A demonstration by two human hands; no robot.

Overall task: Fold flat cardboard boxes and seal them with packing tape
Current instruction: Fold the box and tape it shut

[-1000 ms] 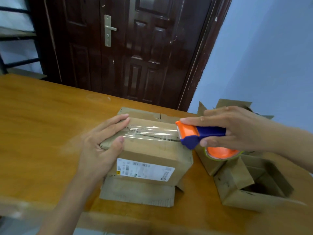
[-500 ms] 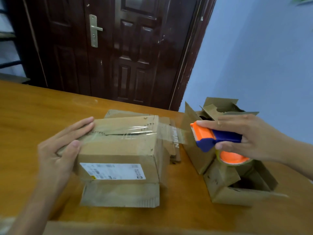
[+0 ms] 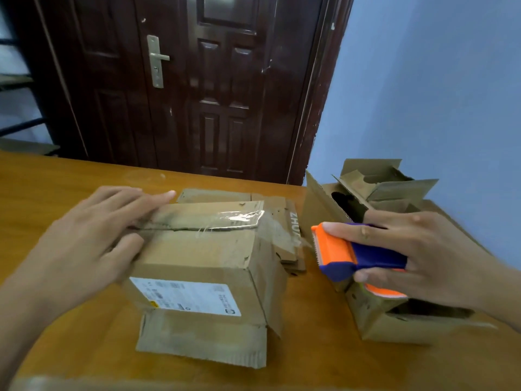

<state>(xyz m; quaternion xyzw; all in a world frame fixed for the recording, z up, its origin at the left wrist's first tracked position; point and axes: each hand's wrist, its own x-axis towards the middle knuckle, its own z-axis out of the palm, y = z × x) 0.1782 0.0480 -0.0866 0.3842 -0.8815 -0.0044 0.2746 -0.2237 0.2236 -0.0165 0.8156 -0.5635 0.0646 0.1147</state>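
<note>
Left hand point(image 3: 93, 244) flat, fingers spread, pressing box point(image 3: 197, 266) seam. Right grip point(image 3: 417, 249) wrapped round dispenser point(image 3: 346, 253); keep tape point(image 3: 282, 235) taut, tear cleanly at blade.

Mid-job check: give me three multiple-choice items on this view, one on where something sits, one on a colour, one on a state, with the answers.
1. Where is the tape dispenser relative to the box with the white label?
A. on top of it
B. off its right side
C. behind it by the door

2. What colours is the tape dispenser?
A. orange and blue
B. red and black
C. green and white

3. What is the left hand doing?
A. gripping the dispenser
B. hanging idle off the table
C. lying flat on the box top

Answers:
1 B, the right hand holds it clear of the box's right side, with tape stretching between.
2 A, orange head, blue body.
3 C, straight fingers lie on the taped seam.
</note>
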